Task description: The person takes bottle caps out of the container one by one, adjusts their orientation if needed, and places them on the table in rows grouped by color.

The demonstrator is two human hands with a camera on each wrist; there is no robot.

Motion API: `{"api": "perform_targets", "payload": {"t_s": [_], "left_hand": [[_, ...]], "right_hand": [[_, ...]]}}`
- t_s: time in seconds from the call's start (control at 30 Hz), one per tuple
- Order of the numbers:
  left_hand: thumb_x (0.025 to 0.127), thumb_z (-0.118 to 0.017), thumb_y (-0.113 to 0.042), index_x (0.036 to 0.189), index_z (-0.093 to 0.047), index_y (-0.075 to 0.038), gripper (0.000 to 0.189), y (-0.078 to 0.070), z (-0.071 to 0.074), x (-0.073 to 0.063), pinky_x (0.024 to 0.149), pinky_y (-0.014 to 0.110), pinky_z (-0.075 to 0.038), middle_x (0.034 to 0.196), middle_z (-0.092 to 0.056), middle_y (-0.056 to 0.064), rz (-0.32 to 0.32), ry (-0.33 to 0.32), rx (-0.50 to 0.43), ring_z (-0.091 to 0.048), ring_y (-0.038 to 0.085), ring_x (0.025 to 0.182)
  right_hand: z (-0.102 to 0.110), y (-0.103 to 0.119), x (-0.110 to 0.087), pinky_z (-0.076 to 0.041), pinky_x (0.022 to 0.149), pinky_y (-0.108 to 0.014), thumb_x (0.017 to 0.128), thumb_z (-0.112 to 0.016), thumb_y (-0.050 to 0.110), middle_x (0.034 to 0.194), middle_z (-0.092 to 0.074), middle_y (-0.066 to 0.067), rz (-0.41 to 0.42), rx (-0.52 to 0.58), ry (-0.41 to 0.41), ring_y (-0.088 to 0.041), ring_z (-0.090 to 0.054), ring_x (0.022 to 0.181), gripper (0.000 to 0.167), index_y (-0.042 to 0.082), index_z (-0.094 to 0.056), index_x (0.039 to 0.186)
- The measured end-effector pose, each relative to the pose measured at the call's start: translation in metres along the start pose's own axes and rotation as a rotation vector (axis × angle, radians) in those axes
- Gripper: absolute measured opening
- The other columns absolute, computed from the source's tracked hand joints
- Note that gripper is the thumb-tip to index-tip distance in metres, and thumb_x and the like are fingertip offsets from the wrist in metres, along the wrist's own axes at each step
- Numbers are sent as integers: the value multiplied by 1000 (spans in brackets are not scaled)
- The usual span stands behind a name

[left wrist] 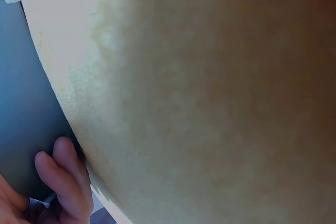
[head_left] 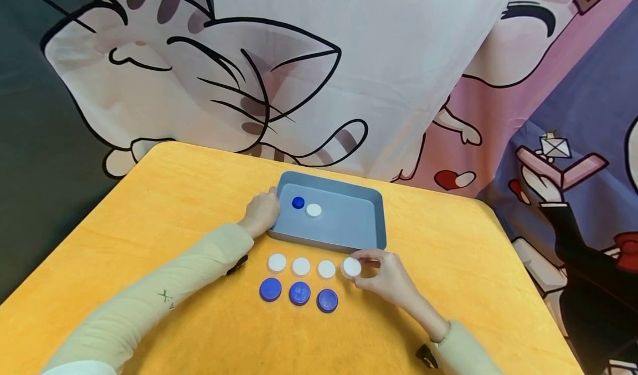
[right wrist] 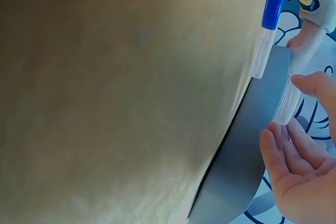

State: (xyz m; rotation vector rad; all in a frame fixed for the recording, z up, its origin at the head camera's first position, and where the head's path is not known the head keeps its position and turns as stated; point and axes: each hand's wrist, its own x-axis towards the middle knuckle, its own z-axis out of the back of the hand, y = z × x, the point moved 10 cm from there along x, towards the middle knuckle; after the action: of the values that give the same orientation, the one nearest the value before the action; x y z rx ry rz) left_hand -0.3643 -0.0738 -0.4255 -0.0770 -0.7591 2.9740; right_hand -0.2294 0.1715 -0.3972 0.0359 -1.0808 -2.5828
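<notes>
A blue-grey rectangular tray lies on the yellow tabletop, holding one blue bottle cap and one white bottle cap. At the tray's left wall, my left hand grips the rim; its fingers show against the wall in the left wrist view. My right hand pinches another white bottle cap between thumb and fingertips, just in front of the tray's near right corner. Left of it, three white caps form a row, with three blue caps in a row nearer me.
The yellow table extends around the tray on all sides. Behind its far edge hangs a cloth printed with cartoon figures. Dark straps or devices sit under both wrists.
</notes>
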Motion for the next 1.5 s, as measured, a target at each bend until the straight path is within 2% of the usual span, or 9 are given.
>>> {"api": "perform_targets", "payload": {"t_s": [0.2,0.37,0.83,1.3,1.5], "left_hand": [[103,-36,-14,123,-48,6,31,0,1,-2,68,39,-57,84,-65,19,2,2,-3,-68,27,73],[103,-37,-14,123,-49,6,31,0,2,-2,68,39,-57,84,-65,19,1,0,-7,-67,27,73],[103,-36,-15,122,-49,6,31,-1,2,-2,68,39,-57,84,-65,19,1,0,-7,-67,27,74],[103,-35,-14,121,-50,7,31,-1,4,-2,70,41,-57,86,-66,21,-12,-13,-13,-68,30,77],[104,-35,-15,123,-49,7,33,-1,2,-2,72,41,-58,87,-66,21,-16,-13,-15,-69,30,79]], "right_hand": [[-5,-4,-2,-55,82,-28,68,-83,6,101,-71,-6,-9,-52,47,-18,-67,93,35,7,-71,101],[-6,-8,-1,-53,81,-27,68,-85,12,99,-72,-1,-1,-118,54,-13,-66,91,35,11,-72,101],[-14,-14,1,-53,77,-24,70,-85,12,97,-72,-3,2,-130,113,-12,-64,86,36,8,-72,102],[-16,-10,3,-53,79,-29,72,-83,12,97,-71,-3,16,-173,145,-14,-63,87,34,5,-71,104],[-17,-12,3,-53,80,-30,73,-83,12,97,-71,-3,-12,-190,143,-14,-63,89,35,6,-70,105]]}}
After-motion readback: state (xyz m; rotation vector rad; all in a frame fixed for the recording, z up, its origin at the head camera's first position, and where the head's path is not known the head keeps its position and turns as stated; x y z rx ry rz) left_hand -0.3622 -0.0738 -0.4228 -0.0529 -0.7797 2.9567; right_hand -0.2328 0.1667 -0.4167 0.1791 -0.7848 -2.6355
